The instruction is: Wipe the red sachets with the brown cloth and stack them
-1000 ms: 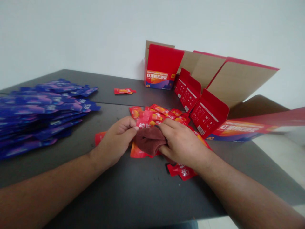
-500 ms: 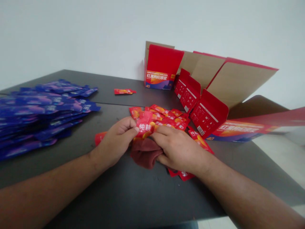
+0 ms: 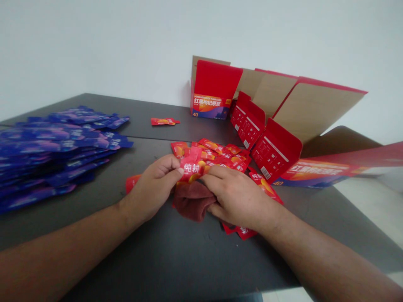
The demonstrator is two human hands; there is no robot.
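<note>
At the centre of the dark tabletop, the left hand pinches a red sachet while the right hand steadies its far corner, above a maroon cloth, with loose sachets toward twelve o'clock.

And there goes the maroon cloth, dropping out from under the right hand to sit lower, below the red sachet! That sachet, pinched in the left hand, now shows its white characters in full, no longer cut off by the cloth. The right hand has slid across to its edge, covering more of the second red sachet.
</note>
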